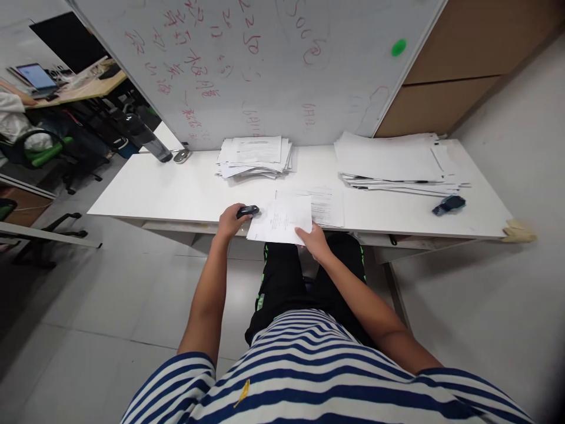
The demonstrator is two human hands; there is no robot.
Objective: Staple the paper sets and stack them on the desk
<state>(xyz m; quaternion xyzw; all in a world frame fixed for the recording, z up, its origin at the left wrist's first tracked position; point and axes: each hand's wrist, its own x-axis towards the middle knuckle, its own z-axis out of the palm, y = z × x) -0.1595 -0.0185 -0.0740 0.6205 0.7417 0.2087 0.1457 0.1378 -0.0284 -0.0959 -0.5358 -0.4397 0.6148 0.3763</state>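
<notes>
My left hand (229,221) is closed round a small black stapler (248,211) at the table's front edge, just left of a white printed paper (282,218). Thumb on top, my right hand (314,240) grips that paper by its lower right corner. Part of the paper juts past the front edge toward my lap. Under and behind it, more printed sheets (329,206) lie flat on the white table (176,188). Whether the stapler touches the paper I cannot tell.
A pile of papers (253,154) sits at the back, a larger paper stack (388,159) at the back right. Nearby lies a dark blue object (449,204). A bottle (148,138) stands at the back left. Behind rises a whiteboard (273,76).
</notes>
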